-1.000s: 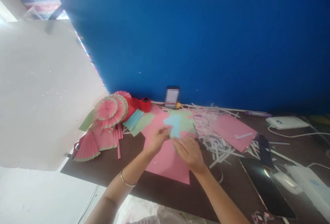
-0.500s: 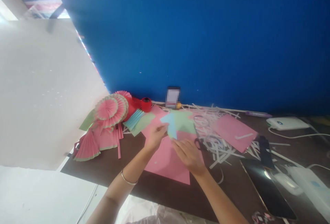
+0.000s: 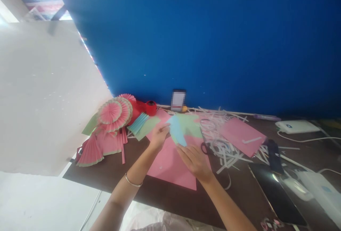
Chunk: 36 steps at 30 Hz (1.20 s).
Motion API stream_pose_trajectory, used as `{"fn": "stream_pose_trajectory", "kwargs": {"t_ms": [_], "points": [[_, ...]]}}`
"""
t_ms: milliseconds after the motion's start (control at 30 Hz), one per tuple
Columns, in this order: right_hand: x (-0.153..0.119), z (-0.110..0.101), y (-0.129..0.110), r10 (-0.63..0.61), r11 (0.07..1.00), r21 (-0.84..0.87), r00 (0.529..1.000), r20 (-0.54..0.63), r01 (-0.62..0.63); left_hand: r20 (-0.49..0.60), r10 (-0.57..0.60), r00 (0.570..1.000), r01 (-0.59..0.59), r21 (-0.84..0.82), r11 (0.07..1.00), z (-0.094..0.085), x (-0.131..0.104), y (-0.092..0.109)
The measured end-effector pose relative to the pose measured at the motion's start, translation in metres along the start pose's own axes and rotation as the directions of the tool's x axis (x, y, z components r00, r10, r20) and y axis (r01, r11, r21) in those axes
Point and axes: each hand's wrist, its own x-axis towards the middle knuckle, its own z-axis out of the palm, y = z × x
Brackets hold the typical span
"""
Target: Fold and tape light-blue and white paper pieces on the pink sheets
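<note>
Your left hand [image 3: 159,136] had its fingers [image 3: 163,128] pinched together on the upper left edge of the small light blue paper sheet [image 3: 177,132], while your right hand [image 3: 195,160] had its fingers [image 3: 183,150] closed on that sheet's lower corner, just right of the frame's centre. The blue sheet was tilted, held a little above the large pink paper sheet [image 3: 170,167] on the dark brown surface [image 3: 112,170], with a pale green paper sheet [image 3: 190,124] behind it.

To handle it well, you needed to keep both pinches near the edges so the thin sheet stayed taut and flat, not buckling between the hands, and to line up corners before pressing any crease.

Black-handled scissors [image 3: 206,148] lay just right of your right hand, beside a tangle of white paper strips [image 3: 223,146]. Further left sat the pink pleated paper rosettes [image 3: 113,112] and a red tape dispenser [image 3: 149,107]. A dark phone [image 3: 275,192] lay at lower right; you had to mind your elbow there.
</note>
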Motion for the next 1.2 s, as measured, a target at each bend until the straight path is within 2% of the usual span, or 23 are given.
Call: {"fn": "stream_pose_trajectory", "kwargs": {"t_ms": [67, 233, 433, 800, 1033, 1200], "points": [[-0.003, 0.002, 0.0, -0.002, 1.0, 0.0, 1.0, 0.012, 0.002, 0.004, -0.019, 1.0, 0.019, -0.018, 1.0, 0.0, 0.003, 0.0], [-0.006, 0.004, 0.0, 0.029, 0.999, 0.026, 0.999, 0.015, -0.03, -0.069, -0.031, 0.997, 0.03, -0.015, 0.999, -0.003, 0.011, -0.001], [-0.003, 0.003, -0.002, -0.003, 0.999, -0.037, 0.999, -0.045, 0.001, -0.135, -0.049, 0.99, 0.049, -0.004, 0.999, -0.011, 0.025, -0.003], [-0.005, 0.002, -0.004, -0.011, 0.996, -0.089, 0.998, -0.062, 0.006, -0.157, -0.053, 0.986, 0.052, -0.011, 0.999, -0.013, 0.038, 0.006], [-0.007, 0.003, -0.003, 0.03, 0.999, 0.031, 0.997, -0.065, -0.028, -0.13, -0.067, 0.989, 0.069, 0.009, 0.998, -0.013, 0.035, 0.01], [-0.003, 0.005, -0.002, 0.201, 0.96, 0.209, 0.979, -0.042, -0.188, -0.067, -0.091, 0.994, 0.095, 0.052, 0.994, -0.008, 0.026, 0.014]]}}
